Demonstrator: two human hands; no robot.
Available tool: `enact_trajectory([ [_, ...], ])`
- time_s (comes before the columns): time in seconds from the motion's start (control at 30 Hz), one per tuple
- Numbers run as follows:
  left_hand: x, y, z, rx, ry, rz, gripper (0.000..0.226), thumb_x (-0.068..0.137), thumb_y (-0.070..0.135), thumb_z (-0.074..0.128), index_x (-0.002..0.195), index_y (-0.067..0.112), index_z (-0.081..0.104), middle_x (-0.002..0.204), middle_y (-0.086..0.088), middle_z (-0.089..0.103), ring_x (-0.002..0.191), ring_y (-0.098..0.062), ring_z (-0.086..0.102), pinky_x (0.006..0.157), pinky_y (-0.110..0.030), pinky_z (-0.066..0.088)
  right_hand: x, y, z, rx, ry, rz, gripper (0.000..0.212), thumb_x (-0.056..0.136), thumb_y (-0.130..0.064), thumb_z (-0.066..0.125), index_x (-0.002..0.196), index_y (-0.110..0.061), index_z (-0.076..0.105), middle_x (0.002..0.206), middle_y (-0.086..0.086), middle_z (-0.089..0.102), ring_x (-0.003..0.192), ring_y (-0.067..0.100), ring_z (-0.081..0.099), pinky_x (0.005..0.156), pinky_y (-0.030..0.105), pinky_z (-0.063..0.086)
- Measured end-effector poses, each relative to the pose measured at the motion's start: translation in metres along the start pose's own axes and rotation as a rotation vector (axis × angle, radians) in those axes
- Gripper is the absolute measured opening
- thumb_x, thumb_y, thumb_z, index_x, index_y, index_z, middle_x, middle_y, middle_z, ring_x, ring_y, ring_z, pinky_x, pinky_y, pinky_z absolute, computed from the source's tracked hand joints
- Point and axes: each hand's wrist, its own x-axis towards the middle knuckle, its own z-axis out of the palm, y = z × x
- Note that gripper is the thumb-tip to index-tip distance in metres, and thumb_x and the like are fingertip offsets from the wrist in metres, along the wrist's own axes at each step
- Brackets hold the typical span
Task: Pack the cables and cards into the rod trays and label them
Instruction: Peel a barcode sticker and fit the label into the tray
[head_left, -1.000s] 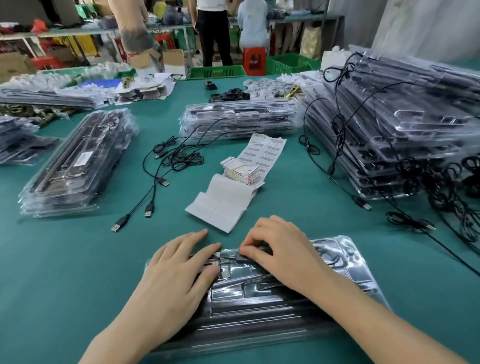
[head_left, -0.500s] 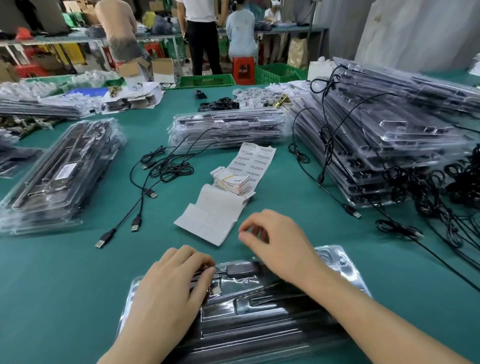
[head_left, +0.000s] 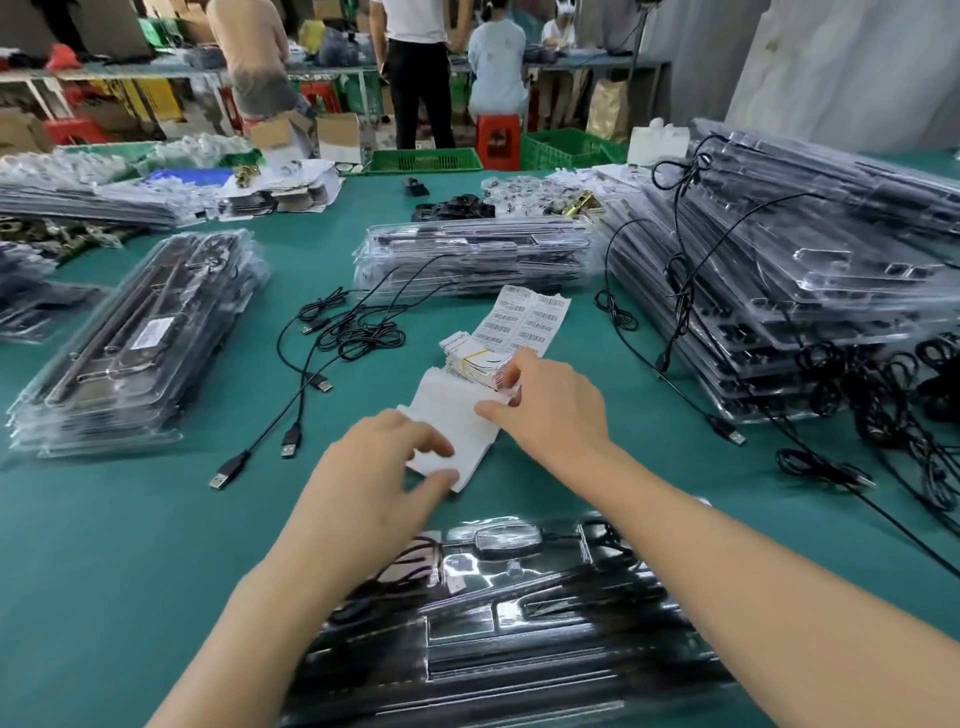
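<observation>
The next move turns on the label strip (head_left: 530, 317), which lies on the bench (head_left: 130, 519) straight ahead of the person, beyond the open tray (head_left: 519, 623) nearest the body. The strip's long axis runs on a diagonal, from its blank white end at near left to its barcoded end at far right. A small stack of cards (head_left: 470, 358) sits on its middle.

Both arms reach forward over the tray, so neither hand is touching it. The left hand (head_left: 374, 467) is nearer the blank end. Its fingers lie fairly straight on top of the white paper and its thumb runs along the near edge, which reads as holding the strip down rather than gripping it.

The right hand (head_left: 556, 410) is farther out, at the strip's right edge where the cards overlap it. Its thumb and forefinger are drawn toward each other there. Motion blur hides whether anything is between them, so I cannot tell if it has a label, a card or nothing.

My guess is that a label is about to be peeled, pulled away from the left hand along the strip's length, then carried back toward the body to the tray. That tray already holds a dark coiled cable (head_left: 410, 566) at its left.

Loose cables (head_left: 353, 332) lie farther left, well clear of both hands.
</observation>
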Motion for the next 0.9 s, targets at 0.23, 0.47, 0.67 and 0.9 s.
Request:
enact_trajectory([
  [0.23,0.022,-0.015,-0.003,-0.268,0.150,-0.136,0.009,0.096,0.030,0.065,0.099,0.035,0.070,0.090,0.018,0.070,0.084,0.000,0.061,0.076,-0.024,0.046,-0.011,-0.013,0.002,0.246,0.014,-0.030,0.013,0.083,-0.027,0.071,0.077,-0.028,0.059,0.076,-0.013,0.063,0.077,0.014,0.060,0.066,0.031,0.046],
  [0.47,0.008,-0.034,-0.020,-0.846,0.023,-0.531,0.077,0.070,0.087,0.058,0.087,0.014,0.075,0.083,0.000,0.079,0.051,-0.011,0.055,0.054,-0.028,0.034,-0.074,-0.050,-0.007,0.263,0.267,-0.564,0.019,0.080,-0.021,0.081,0.083,-0.025,0.062,0.083,-0.013,0.062,0.085,0.009,0.055,0.069,0.032,0.048],
  [0.67,-0.012,-0.053,-0.012,-0.865,-0.006,-0.295,0.015,0.092,0.019,0.074,0.105,0.011,0.075,0.097,-0.006,0.079,0.086,-0.026,0.074,0.081,-0.043,0.057,-0.094,-0.042,-0.004,0.478,0.055,-0.582,0.017,0.088,-0.037,0.075,0.094,-0.023,0.070,0.096,-0.014,0.069,0.097,0.005,0.063,0.088,0.027,0.049],
  [0.9,-0.016,-0.069,-0.006,-0.933,0.001,-0.267,0.028,0.089,0.013,0.072,0.115,0.017,0.067,0.104,0.004,0.079,0.092,-0.012,0.076,0.069,-0.016,0.057,-0.071,-0.025,0.001,0.555,-0.104,-0.161,0.007,0.094,-0.028,0.070,0.100,-0.030,0.072,0.092,-0.020,0.068,0.088,-0.007,0.059,0.072,0.006,0.043],
])
